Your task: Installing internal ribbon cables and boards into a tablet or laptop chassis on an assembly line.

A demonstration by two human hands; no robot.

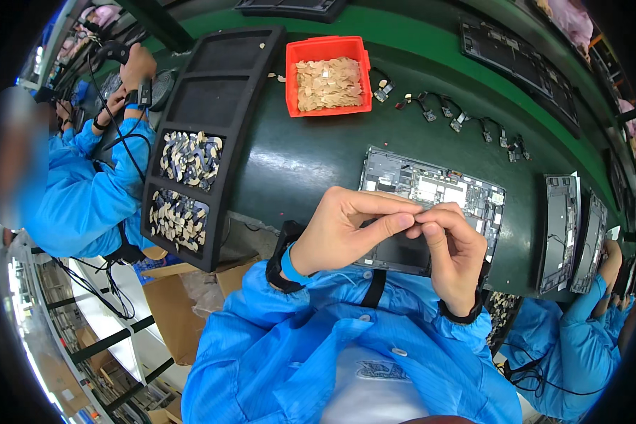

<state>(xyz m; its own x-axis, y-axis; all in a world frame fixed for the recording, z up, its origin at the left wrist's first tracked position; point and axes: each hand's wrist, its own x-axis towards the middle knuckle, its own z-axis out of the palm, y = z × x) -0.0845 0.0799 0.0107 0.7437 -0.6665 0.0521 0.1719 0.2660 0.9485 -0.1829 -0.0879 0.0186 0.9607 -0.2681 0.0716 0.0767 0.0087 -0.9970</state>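
Note:
My left hand (357, 226) and my right hand (454, 247) meet in front of my chest. The fingertips of both are pinched together, and whatever they hold, if anything, is too small or hidden to make out. Under and behind them an opened laptop base (484, 201) lies on the green table, its circuit boards and chips exposed. My hands cover its middle and part of its left side. Beyond the laptop, a red bin (293, 88) holds a heap of small beige pieces (328, 85).
At left stands a black compartment tray (222, 92), two sections filled with small black-and-beige parts (189, 161). Small cabled modules (457, 122) lie in a row behind the laptop. More laptop bases (560, 230) stand at right. Co-workers in blue sleeves (99, 205) work on both sides.

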